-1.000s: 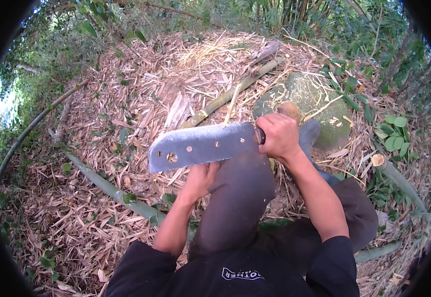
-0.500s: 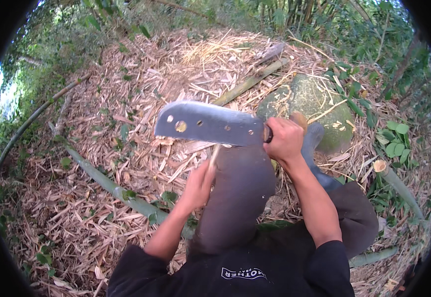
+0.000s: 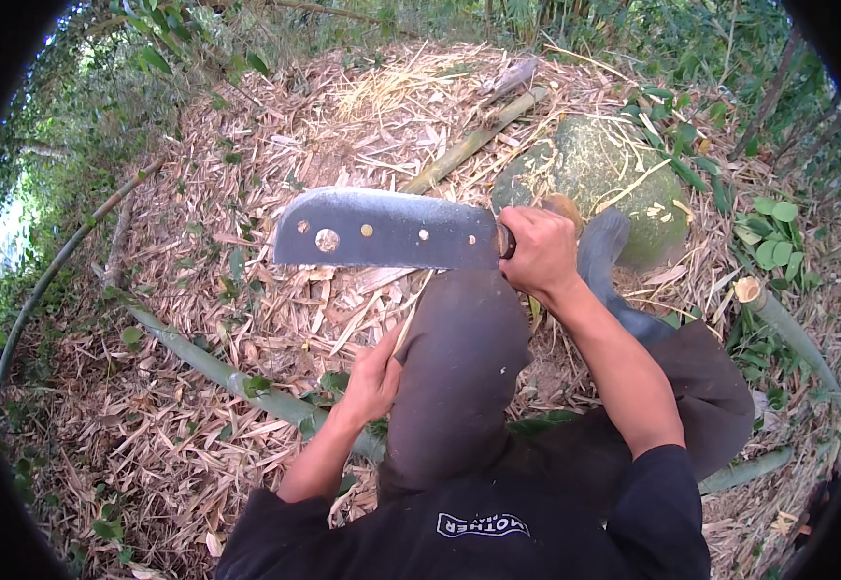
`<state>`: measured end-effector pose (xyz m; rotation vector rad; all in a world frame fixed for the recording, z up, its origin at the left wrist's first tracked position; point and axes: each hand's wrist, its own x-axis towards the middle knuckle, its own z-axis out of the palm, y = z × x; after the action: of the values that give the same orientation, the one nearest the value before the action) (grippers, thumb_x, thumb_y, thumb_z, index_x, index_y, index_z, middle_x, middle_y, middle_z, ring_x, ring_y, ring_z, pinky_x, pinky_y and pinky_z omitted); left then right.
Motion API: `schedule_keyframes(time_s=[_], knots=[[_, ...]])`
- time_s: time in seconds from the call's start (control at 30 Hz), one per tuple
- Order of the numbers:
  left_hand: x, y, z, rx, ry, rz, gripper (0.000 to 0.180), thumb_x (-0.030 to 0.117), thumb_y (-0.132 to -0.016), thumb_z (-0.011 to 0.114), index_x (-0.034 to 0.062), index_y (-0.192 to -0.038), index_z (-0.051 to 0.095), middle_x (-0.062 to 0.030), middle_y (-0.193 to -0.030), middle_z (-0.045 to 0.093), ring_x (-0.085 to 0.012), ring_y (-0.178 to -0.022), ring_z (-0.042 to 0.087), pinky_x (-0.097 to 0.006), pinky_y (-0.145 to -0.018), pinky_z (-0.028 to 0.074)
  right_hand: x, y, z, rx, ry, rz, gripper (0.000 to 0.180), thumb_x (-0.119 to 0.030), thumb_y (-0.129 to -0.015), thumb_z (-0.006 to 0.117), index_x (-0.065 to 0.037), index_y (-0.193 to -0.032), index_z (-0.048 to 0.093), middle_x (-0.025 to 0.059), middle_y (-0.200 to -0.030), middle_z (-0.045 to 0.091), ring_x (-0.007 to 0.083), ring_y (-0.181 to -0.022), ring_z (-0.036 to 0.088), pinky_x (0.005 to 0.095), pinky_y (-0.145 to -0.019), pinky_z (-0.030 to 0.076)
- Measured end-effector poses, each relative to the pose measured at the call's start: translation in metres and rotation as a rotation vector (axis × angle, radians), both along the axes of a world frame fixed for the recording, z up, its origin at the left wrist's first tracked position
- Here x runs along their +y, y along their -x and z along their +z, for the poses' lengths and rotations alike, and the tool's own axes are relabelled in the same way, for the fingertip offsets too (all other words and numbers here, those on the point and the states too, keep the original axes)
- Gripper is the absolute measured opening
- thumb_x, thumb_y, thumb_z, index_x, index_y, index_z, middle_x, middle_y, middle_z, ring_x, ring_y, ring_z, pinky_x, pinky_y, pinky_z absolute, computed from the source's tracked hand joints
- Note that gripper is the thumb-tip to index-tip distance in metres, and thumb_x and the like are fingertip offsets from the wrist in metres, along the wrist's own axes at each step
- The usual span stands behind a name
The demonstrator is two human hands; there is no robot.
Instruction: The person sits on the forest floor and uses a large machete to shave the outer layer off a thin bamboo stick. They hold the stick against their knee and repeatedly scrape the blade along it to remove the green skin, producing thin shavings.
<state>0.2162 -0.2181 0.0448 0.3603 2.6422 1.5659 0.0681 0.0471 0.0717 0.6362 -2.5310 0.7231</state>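
My right hand (image 3: 536, 253) grips the handle of a broad, dark steel chopping knife (image 3: 382, 230). Its blade is level and points left, raised above my bent left knee (image 3: 459, 358). My left hand (image 3: 372, 382) is lower, beside that knee, with its fingers closed on a thin pale bamboo strip (image 3: 413, 309). The strip runs up toward the underside of the blade. I cannot tell whether the blade touches the strip.
Dry bamboo leaves and chips cover the ground. A mossy green stone (image 3: 604, 179) lies just behind my right hand, and a dry bamboo pole (image 3: 469, 145) lies beyond it. A green bamboo pole (image 3: 227, 372) crosses at the left, and a cut green stump (image 3: 778, 314) is at the right.
The knife has risen and its blade has levelled out, from tilted down-left to horizontal. My left hand has slid down and back along the knee with the strip.
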Motion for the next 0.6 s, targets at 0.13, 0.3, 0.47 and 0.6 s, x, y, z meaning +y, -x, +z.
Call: schedule_keyframes(time_s=[0.13, 0.3, 0.47, 0.6], knots=[[0.01, 0.004, 0.022, 0.066, -0.002, 0.092, 0.039, 0.014, -0.1, 0.046, -0.003, -0.136, 0.049, -0.0244, -0.082, 0.065, -0.0288, -0.07, 0.065, -0.037, -0.069, 0.05, -0.004, -0.001, -0.005, 0.009, 0.02, 0.03, 0.024, -0.017, -0.06, 0.072, -0.008, -0.078, 0.06, 0.0097, -0.071, 0.064, 0.0312, -0.067, 0.066, 0.0409, -0.061, 0.051], [0.019, 0.098, 0.002, 0.32, 0.122, 0.135, 0.037, 0.017, -0.102, 0.044, -0.0058, -0.129, 0.053, -0.023, -0.081, 0.063, -0.0274, -0.067, 0.06, -0.038, -0.069, 0.049, -0.009, 0.002, 0.016, 0.04, -0.045, 0.044, 0.024, -0.018, -0.059, 0.071, -0.008, -0.078, 0.06, 0.0095, -0.07, 0.063, 0.031, -0.066, 0.065, 0.0417, -0.06, 0.051], [0.017, 0.104, -0.002, 0.229, 0.129, 0.098, 0.035, 0.018, -0.103, 0.045, -0.0094, -0.123, 0.055, -0.0193, -0.075, 0.065, -0.0237, -0.064, 0.061, -0.037, -0.065, 0.049, -0.009, 0.003, 0.014, 0.088, 0.004, 0.062, 0.024, -0.02, -0.058, 0.072, -0.009, -0.077, 0.062, 0.0086, -0.07, 0.064, 0.0293, -0.066, 0.065, 0.0414, -0.061, 0.052], [0.024, 0.051, 0.02, 0.031, 0.012, 0.073, 0.04, 0.017, -0.103, 0.045, -0.0092, -0.133, 0.05, -0.0142, -0.077, 0.069, -0.021, -0.064, 0.065, -0.036, -0.062, 0.052, 0.006, 0.0, -0.002, 0.033, 0.029, 0.049, 0.025, -0.021, -0.058, 0.072, -0.009, -0.077, 0.062, 0.008, -0.07, 0.063, 0.0292, -0.068, 0.066, 0.0409, -0.062, 0.052]])
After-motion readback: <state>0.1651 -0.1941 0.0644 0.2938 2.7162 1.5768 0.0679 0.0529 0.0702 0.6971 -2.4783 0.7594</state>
